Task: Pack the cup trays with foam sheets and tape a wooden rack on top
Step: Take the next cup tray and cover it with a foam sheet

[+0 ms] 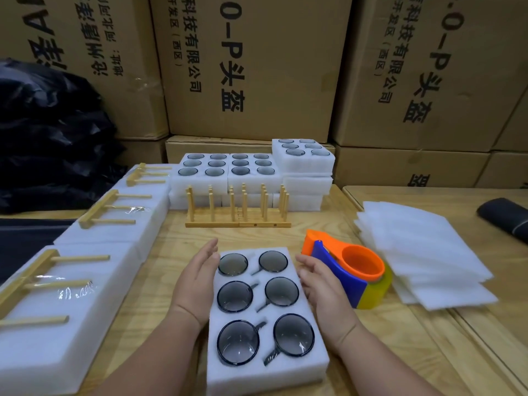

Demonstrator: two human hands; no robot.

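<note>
Cup tray (265, 318) sits centre-front on tabletop (171, 241), long axis running away from person, w/ left hand (197, 281) & right hand (320, 284) flanking its sides, fingers straight, gripping nothing; foam sheets (423, 252) lie nearer right hand.

A bare strip of light wooden desk (171, 247) runs between the white foam tray of six dark glass cups (265, 315) up front and the upright wooden peg racks (238, 208) behind it. The left hand (197, 284) and right hand (323, 287) flank that tray closely. An orange-and-blue tape dispenser (347, 271) sits just beside the right hand, hemming it in, with a loose pile of thin white foam sheets (423, 250) beyond. A row of taped white foam packs topped with wooden racks (94, 241) walls off the left. Stacked white foam cup trays (251, 172) and brown cardboard cartons (257, 67) close the back.
</note>
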